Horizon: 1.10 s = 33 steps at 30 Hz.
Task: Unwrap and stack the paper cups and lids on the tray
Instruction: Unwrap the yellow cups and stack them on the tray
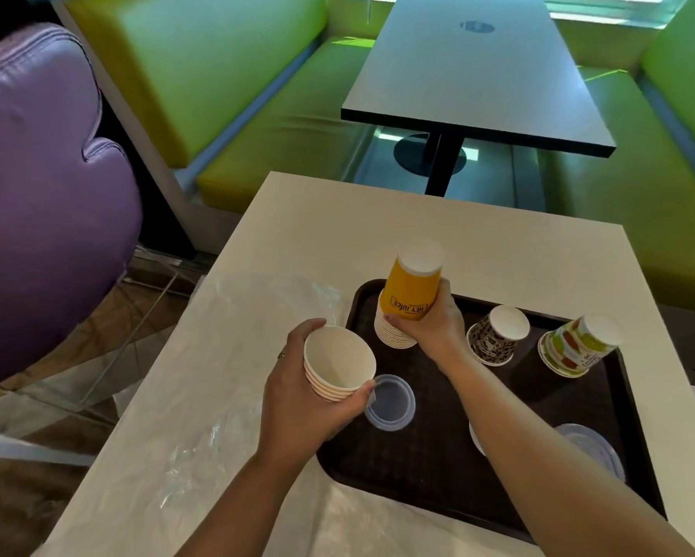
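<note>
A dark brown tray (438, 468) lies on the white table. My right hand (430, 327) grips an upside-down stack of orange "HEY JUICE" cups (410, 295) at the tray's far left corner. My left hand (309, 400) holds a short stack of white cups with orange rims (337, 365), mouth up, at the tray's left edge. A clear lid stack (392, 404) sits on the tray just right of that hand. An inverted leopard-print cup stack (496, 335) and a colourful striped cup stack (578, 345) stand at the tray's back. More clear lids (591, 448) lie at the right, partly behind my right arm.
Clear plastic wrapping (225, 396) is spread over the table's left side and front. A purple chair (44, 203) stands to the left. Beyond the table are green benches (225, 94) and a dark table (478, 74).
</note>
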Each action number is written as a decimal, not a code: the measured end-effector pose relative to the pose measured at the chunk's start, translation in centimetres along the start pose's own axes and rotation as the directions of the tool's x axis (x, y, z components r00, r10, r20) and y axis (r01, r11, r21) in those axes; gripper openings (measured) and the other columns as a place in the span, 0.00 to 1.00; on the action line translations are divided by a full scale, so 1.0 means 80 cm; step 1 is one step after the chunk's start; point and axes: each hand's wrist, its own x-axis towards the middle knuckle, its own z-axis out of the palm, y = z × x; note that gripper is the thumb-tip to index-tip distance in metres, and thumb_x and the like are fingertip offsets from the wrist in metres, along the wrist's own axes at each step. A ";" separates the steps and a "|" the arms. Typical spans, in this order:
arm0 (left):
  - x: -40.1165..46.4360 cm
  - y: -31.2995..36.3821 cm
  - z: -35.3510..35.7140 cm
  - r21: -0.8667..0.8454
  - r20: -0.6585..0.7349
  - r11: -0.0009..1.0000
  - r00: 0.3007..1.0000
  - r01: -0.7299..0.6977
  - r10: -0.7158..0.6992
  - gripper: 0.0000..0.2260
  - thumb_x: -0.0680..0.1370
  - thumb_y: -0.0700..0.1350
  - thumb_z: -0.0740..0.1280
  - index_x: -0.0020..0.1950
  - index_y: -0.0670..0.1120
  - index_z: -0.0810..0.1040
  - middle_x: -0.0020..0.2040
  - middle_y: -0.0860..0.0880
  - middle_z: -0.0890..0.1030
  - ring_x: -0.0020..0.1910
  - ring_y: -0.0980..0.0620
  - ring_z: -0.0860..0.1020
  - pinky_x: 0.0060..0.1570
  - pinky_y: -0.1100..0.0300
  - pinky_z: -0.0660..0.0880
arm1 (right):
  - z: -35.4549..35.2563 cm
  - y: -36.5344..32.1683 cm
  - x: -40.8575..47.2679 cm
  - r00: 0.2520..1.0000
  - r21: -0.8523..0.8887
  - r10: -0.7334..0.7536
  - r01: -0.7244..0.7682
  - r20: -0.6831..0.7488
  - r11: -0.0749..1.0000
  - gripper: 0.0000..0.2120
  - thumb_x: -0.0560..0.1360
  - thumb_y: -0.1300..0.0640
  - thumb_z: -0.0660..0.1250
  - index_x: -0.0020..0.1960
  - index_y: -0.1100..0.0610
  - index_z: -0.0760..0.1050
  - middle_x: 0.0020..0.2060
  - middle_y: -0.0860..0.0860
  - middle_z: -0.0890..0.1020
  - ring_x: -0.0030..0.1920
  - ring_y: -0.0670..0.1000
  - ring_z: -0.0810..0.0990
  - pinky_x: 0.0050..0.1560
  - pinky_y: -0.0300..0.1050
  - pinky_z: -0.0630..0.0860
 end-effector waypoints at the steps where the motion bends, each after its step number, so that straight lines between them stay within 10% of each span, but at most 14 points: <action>1: 0.000 0.000 0.000 -0.002 -0.001 1.000 1.000 0.000 0.000 0.39 0.58 0.53 0.80 0.66 0.55 0.68 0.58 0.61 0.73 0.55 0.59 0.73 0.48 0.80 0.67 | 0.001 0.001 0.000 1.000 -0.002 0.006 -0.006 -0.002 1.000 0.42 0.62 0.53 0.80 0.68 0.56 0.62 0.61 0.55 0.74 0.61 0.55 0.73 0.53 0.42 0.69; 10: -0.001 0.001 -0.001 0.010 0.015 1.000 1.000 -0.013 0.013 0.40 0.59 0.54 0.80 0.67 0.54 0.66 0.60 0.59 0.72 0.58 0.57 0.72 0.49 0.75 0.68 | -0.007 -0.010 -0.019 0.996 -0.028 -0.048 0.045 -0.081 0.999 0.51 0.62 0.45 0.79 0.74 0.51 0.52 0.68 0.52 0.66 0.70 0.53 0.64 0.69 0.58 0.62; 13: -0.002 0.000 -0.002 -0.003 0.007 1.000 1.000 -0.005 0.005 0.42 0.58 0.54 0.80 0.68 0.54 0.66 0.62 0.59 0.72 0.58 0.59 0.71 0.49 0.78 0.66 | -0.020 -0.037 -0.062 0.925 0.084 -0.272 0.303 -0.267 0.949 0.43 0.66 0.38 0.70 0.73 0.50 0.54 0.67 0.49 0.65 0.69 0.46 0.63 0.70 0.45 0.62; 16: -0.003 -0.005 -0.002 -0.033 -0.001 0.999 1.000 0.001 -0.001 0.42 0.58 0.57 0.79 0.68 0.54 0.66 0.62 0.59 0.72 0.59 0.60 0.71 0.50 0.77 0.66 | -0.021 -0.062 -0.107 0.898 0.182 -0.440 0.436 -0.017 0.881 0.35 0.68 0.39 0.68 0.70 0.49 0.60 0.64 0.37 0.66 0.66 0.38 0.66 0.64 0.30 0.63; 20: -0.008 -0.016 0.001 -0.053 -0.031 0.998 0.999 -0.044 0.043 0.40 0.59 0.60 0.78 0.67 0.56 0.65 0.59 0.64 0.71 0.57 0.65 0.73 0.50 0.81 0.67 | 0.000 -0.070 -0.129 0.852 0.121 -0.314 0.290 0.420 0.949 0.43 0.66 0.40 0.73 0.74 0.42 0.53 0.71 0.45 0.65 0.70 0.43 0.64 0.68 0.41 0.65; 27: -0.022 -0.048 0.008 -0.001 0.014 0.999 0.999 -0.034 0.034 0.38 0.60 0.64 0.75 0.66 0.57 0.63 0.60 0.60 0.72 0.56 0.65 0.73 0.50 0.76 0.71 | 0.012 -0.067 -0.133 0.883 0.088 -0.267 0.253 0.386 0.964 0.42 0.68 0.47 0.75 0.74 0.41 0.53 0.71 0.44 0.64 0.66 0.41 0.63 0.66 0.43 0.66; 33: -0.019 -0.060 0.008 0.157 0.058 0.986 0.997 -0.059 0.050 0.47 0.57 0.70 0.72 0.71 0.53 0.61 0.67 0.52 0.71 0.64 0.53 0.71 0.63 0.50 0.72 | 0.007 -0.060 -0.129 0.890 0.067 -0.246 0.239 0.384 0.969 0.40 0.69 0.47 0.73 0.74 0.45 0.56 0.71 0.46 0.64 0.67 0.43 0.63 0.63 0.39 0.64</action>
